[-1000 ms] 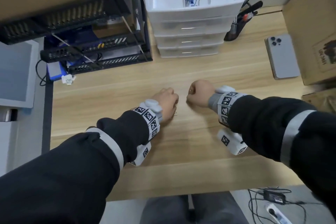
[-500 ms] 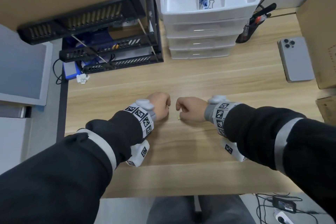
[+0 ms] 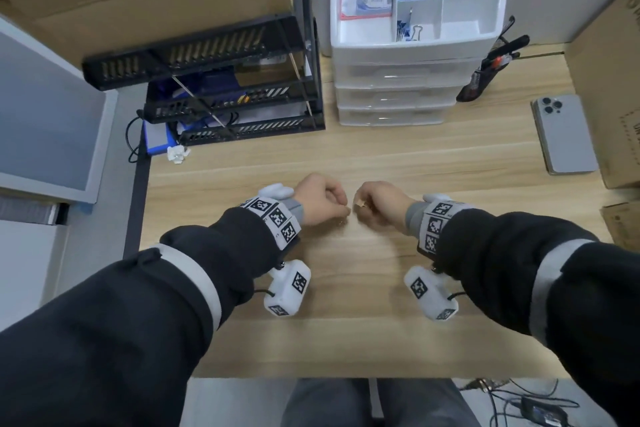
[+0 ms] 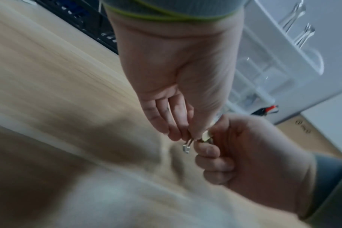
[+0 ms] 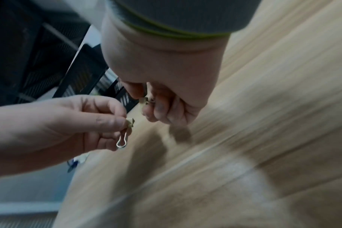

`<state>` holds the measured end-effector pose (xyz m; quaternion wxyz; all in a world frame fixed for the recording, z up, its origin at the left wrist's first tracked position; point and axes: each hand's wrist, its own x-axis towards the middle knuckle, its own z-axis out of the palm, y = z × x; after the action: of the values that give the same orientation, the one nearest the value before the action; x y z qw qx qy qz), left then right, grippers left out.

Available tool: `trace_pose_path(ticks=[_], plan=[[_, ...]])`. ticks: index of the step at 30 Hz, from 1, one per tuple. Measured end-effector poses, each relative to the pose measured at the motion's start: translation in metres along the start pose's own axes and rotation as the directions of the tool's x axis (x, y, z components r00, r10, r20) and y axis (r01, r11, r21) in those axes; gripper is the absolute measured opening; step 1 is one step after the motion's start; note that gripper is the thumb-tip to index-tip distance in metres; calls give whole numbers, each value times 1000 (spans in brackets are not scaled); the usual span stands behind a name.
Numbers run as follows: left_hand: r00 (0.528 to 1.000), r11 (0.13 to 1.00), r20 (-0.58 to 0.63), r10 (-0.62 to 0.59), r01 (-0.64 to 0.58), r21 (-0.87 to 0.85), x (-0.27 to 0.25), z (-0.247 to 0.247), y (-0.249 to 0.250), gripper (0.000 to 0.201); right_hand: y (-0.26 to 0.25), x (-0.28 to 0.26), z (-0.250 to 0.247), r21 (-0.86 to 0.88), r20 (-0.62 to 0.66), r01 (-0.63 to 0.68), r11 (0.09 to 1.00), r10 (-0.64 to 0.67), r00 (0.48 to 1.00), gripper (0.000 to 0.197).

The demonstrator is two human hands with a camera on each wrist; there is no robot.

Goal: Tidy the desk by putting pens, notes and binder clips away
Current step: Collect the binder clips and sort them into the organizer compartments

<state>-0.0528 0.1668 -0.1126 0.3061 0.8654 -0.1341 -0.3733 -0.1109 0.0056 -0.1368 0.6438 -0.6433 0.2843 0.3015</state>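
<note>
Two hands close together above the wooden desk (image 3: 346, 156), left hand (image 3: 320, 199) pinching one small beige binder clip (image 5: 130, 122), wire handle hanging below its fingertips, right hand (image 3: 379, 204) curled, pinching a second beige clip (image 5: 143, 100).

Even, soft light; wrist views motion-blurred.

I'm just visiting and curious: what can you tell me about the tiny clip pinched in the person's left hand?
It is a very small binder clip with a pale cream folded body that looks like painted metal and a thin silvery wire handle hanging down in a loop. The left hand pinches the body between thumb and fingertips, holding it just above the light wooden desk, so only the fingers touch it. It sits close to the right hand, which pinches a similar cream piece.
</note>
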Motion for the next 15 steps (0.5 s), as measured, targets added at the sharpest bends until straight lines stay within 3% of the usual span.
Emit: trace_pose_path(ticks=[4,6,8,15], plan=[[997,984,-9,83,-83,-155,0,-6,33,14,2,-5,-10,277,74,-100,956,82,994,25],[990,979,-16,139,-140,-148,-4,-6,52,15,-2,-16,-14,381,115,-143,913,107,988,39],[984,976,-33,175,-178,-126,-3,-8,68,14,-9,-24,-19,457,176,-169,873,98,979,40],[963,942,6,270,-265,208,-7,-35,132,21,-47,-60,-45,631,147,-102,769,10,989,28]])
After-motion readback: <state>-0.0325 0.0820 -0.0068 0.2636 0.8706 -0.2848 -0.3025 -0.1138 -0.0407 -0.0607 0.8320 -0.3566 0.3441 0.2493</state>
